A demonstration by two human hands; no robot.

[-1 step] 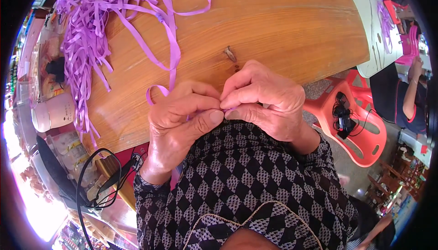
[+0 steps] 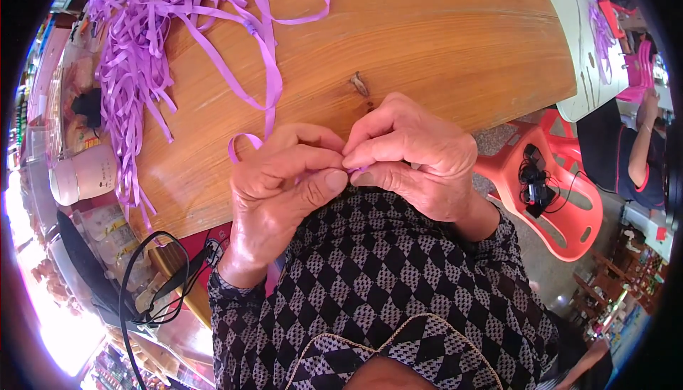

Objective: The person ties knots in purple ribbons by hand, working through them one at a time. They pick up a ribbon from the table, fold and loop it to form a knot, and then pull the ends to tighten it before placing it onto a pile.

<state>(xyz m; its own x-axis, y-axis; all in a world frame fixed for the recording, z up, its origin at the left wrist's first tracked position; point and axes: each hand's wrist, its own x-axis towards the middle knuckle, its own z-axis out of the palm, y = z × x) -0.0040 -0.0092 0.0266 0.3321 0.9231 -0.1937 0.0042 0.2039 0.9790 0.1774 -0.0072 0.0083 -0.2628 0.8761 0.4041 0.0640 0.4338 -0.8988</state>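
A purple ribbon (image 2: 271,81) runs down from the tangle across the wooden table (image 2: 427,41) and loops in behind my left hand (image 2: 281,194). The thumb and index finger of that hand are pinched on the ribbon. My right hand (image 2: 416,159) meets it fingertip to fingertip, also pinching a bit of purple ribbon that peeks out between thumb and finger. Most of the held piece is hidden by my fingers. Both hands are just past the table's near edge, in front of my patterned top.
A big heap of purple ribbons (image 2: 135,56) covers the table's far left and hangs over its side. Left of it stands a pale cup (image 2: 84,177), with black cables (image 2: 160,305) below. A coral plastic stool (image 2: 562,212) holding a black device is on the right; another person's arm (image 2: 640,148) shows beyond.
My two hands stay almost in place, fingertips together, with only slight finger movement. At the lower right, another person's arm has shifted a little.
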